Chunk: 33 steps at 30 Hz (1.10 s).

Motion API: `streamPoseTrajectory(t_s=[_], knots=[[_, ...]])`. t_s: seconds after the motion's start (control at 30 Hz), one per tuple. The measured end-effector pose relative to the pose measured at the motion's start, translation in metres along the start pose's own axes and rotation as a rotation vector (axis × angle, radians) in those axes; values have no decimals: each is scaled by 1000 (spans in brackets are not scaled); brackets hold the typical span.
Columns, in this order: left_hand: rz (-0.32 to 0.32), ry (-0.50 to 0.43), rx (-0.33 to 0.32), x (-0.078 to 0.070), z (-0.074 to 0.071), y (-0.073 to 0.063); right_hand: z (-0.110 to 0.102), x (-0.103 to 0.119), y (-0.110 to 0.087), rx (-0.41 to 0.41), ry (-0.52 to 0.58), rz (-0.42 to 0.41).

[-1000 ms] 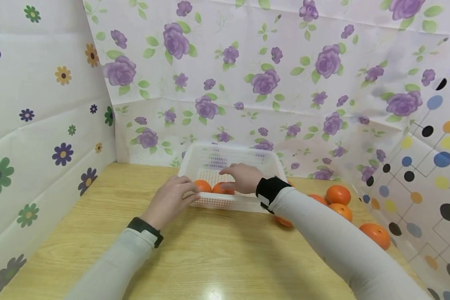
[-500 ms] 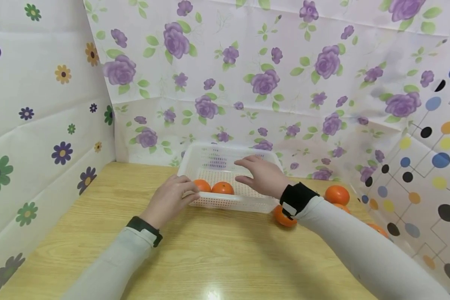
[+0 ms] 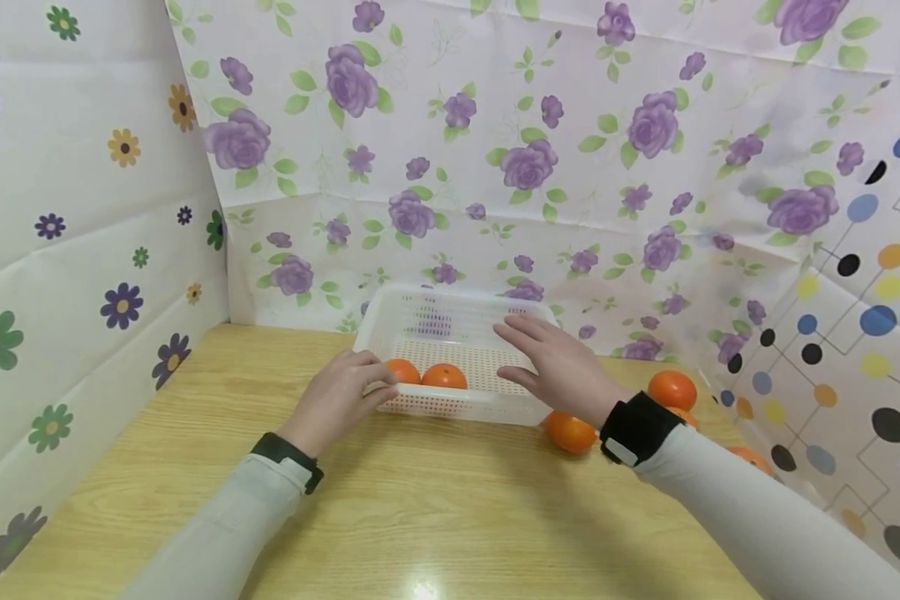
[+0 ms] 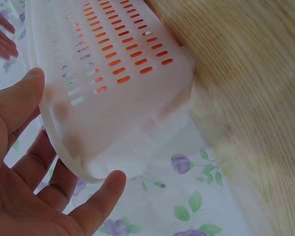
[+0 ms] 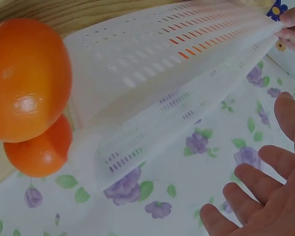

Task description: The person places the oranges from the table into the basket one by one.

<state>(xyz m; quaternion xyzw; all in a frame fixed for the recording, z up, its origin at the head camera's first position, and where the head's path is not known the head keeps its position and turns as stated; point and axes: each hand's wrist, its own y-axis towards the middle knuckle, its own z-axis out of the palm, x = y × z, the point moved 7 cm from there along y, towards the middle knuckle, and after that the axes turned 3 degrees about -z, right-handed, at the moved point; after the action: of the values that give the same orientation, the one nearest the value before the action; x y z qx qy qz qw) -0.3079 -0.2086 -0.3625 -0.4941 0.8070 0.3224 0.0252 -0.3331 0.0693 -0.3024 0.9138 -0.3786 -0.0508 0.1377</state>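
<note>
A white perforated plastic basket stands on the table near the back curtain. Two oranges lie inside it, along the front wall at the left. My left hand grips the basket's front left corner; in the left wrist view the thumb lies at the rim of the basket, with fingers on the other side. Over the basket's right end hovers my right hand, its fingers spread and holding nothing. Just outside that end sits another orange, large in the right wrist view beside a second orange.
More oranges rest on the table to the right, partly hidden by my right forearm. The wooden table is walled by a flowered curtain behind and patterned sheets at both sides.
My right hand has drawn back to the right from above the oranges in the basket, uncovering them, its fingers spreading. The left hand stays at the basket's corner.
</note>
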Motion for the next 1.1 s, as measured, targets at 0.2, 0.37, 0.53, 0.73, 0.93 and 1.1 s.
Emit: streamPoseTrajectory(t_s=[0.2, 0.37, 0.53, 0.73, 0.93, 1.1], knots=[[-2, -3, -1, 0, 0, 0, -3, -6, -16, -12, -28, 13], [-2, 1, 2, 0, 1, 0, -8, -10, -33, -12, -26, 50], [-1, -1, 0, -1, 0, 0, -13, -16, -48, -8, -28, 99], [14, -6, -8, -1, 0, -2, -13, -24, -62, -12, -80, 112], [30, -7, -20, -1, -1, -2, -16, -30, -74, -54, -75, 92], [26, -4, -8, -2, 0, -1, -20, -38, -84, -57, -68, 131]])
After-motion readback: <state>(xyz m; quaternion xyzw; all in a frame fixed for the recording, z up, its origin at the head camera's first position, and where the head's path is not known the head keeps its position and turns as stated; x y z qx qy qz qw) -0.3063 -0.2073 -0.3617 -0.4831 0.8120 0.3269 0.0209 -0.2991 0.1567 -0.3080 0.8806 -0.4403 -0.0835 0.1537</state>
